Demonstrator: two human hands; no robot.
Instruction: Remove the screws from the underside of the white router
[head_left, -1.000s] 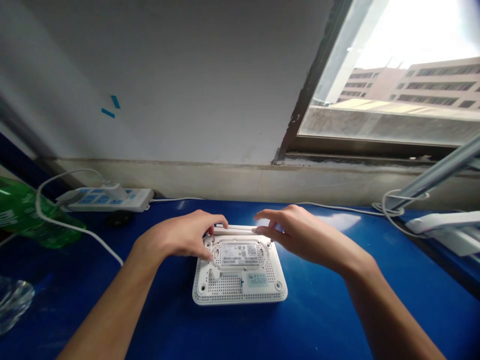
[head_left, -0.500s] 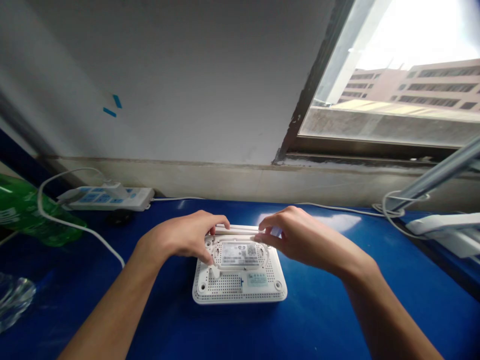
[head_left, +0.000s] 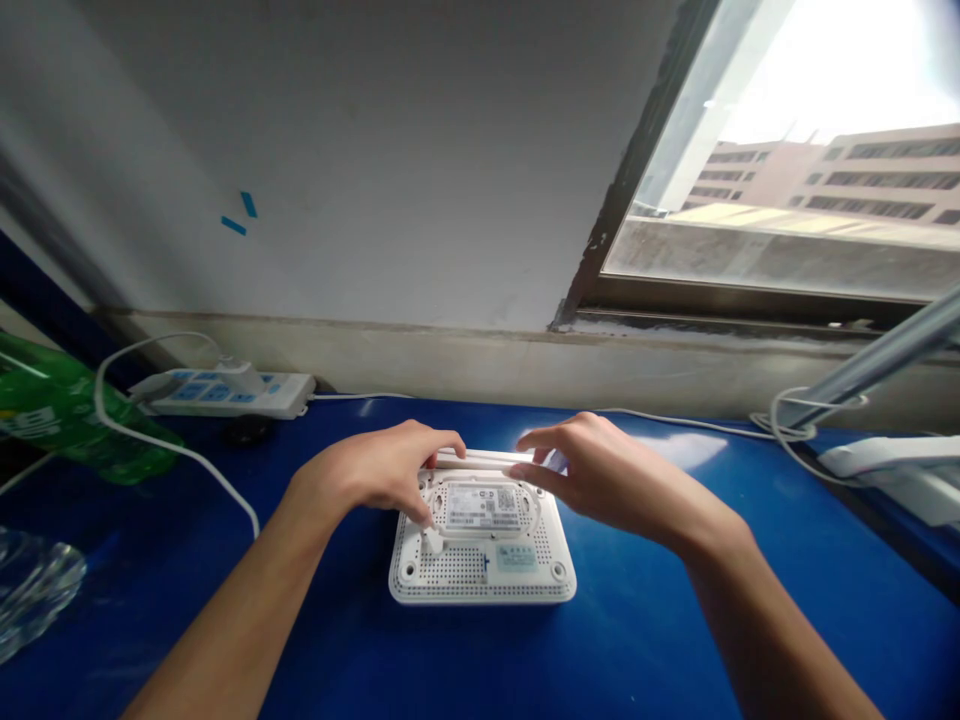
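Observation:
A white router (head_left: 457, 590) lies underside up on the blue table, its label and vent holes facing me. A thin white cable runs in a loop around the label, with a small white end piece (head_left: 433, 541) near my left thumb. My left hand (head_left: 379, 465) is curled over the rear left corner, thumb on the underside and the other fingers at the back edge. At the rear right corner, my right hand (head_left: 592, 465) has thumb and index finger at the white bar (head_left: 480, 458) along the back edge. Its remaining fingers are mostly hidden.
A power strip (head_left: 289, 397) with a plugged-in adapter stands by the wall at left. Near it are a green bottle (head_left: 82, 410), a clear plastic object (head_left: 34, 590) and a white cord (head_left: 180, 455). A metal arm (head_left: 870, 360) with a white fixture stands at right.
The view has shifted slightly, so the scene sits a little further right. Both hands keep nearly the same places on the router.

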